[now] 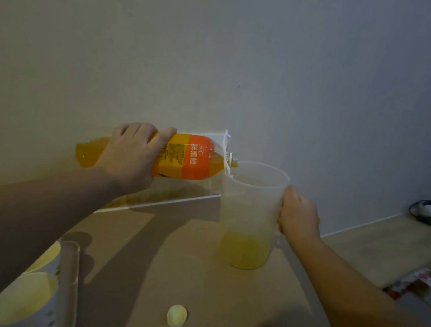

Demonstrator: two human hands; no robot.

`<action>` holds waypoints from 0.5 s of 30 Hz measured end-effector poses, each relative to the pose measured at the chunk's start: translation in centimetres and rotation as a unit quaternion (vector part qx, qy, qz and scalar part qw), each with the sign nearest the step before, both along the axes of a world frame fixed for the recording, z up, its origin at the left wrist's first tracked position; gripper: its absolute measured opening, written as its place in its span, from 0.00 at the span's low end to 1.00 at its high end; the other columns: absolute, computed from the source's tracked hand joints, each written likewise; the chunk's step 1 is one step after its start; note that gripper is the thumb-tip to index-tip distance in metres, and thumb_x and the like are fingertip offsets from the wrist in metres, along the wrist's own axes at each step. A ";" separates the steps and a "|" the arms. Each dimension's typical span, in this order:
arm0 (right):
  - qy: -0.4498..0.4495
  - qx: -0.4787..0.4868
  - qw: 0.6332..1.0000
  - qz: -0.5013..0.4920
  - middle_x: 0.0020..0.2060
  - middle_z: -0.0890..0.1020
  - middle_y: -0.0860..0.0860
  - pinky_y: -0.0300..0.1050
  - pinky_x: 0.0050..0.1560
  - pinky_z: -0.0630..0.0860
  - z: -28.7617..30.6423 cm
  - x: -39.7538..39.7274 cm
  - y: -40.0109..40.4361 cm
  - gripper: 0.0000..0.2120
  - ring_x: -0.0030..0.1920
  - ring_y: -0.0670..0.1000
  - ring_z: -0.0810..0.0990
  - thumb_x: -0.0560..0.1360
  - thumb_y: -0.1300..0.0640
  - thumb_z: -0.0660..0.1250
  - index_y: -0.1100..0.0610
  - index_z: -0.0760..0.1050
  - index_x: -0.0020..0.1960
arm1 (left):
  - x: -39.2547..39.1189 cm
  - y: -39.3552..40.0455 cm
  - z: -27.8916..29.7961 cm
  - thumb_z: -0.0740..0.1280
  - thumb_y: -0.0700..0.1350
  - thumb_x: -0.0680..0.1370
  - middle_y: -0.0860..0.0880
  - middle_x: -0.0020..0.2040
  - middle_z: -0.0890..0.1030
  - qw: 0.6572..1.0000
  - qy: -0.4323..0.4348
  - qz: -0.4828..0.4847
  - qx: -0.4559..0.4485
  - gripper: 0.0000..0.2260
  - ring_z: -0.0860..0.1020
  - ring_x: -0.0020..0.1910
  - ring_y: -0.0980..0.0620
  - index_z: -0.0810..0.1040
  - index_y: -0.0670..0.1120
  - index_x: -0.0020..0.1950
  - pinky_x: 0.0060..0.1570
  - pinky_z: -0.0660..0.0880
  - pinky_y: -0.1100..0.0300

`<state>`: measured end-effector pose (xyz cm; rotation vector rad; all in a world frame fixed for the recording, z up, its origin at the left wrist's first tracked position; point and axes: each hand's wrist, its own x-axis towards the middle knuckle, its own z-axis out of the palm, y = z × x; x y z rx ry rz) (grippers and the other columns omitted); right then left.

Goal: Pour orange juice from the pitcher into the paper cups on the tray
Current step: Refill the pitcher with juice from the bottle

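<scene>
Little orange juice (243, 250) in pitcher (250, 212), tipped bottle (182, 157) half full

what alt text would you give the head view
The left hand tips an orange juice bottle over a clear pitcher gripped by the right hand, on a brown table. Paper cups and a cap sit nearer.

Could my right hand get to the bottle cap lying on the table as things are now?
Probably not yet. The right hand grips the pitcher's handle while the left hand pours from the bottle. Nothing lies between it and the cap on the table, but it would have to let go first.
</scene>
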<state>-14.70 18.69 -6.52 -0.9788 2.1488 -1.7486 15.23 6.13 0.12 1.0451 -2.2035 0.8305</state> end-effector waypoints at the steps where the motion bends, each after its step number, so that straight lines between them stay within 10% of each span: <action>1: 0.003 0.001 1.000 0.000 0.32 0.75 0.59 0.57 0.36 0.77 0.0 0.0 0.0 0.21 0.31 0.55 0.73 0.72 0.43 0.54 0.57 0.70 0.30 | 0.0 0.1 0.0 0.81 0.49 0.66 0.42 0.59 0.75 1.000 0.001 -0.002 -0.001 0.43 0.74 0.60 0.38 0.63 0.50 0.77 0.63 0.70 0.40; 15: 0.001 0.002 1.000 -0.001 0.34 0.77 0.60 0.60 0.40 0.80 0.0 0.0 -0.1 0.23 0.31 0.56 0.75 0.71 0.42 0.53 0.58 0.72 0.30 | 0.0 -0.2 0.7 0.81 0.48 0.63 0.41 0.58 0.75 0.999 -0.020 -0.011 -0.025 0.45 0.74 0.59 0.37 0.63 0.49 0.76 0.62 0.70 0.40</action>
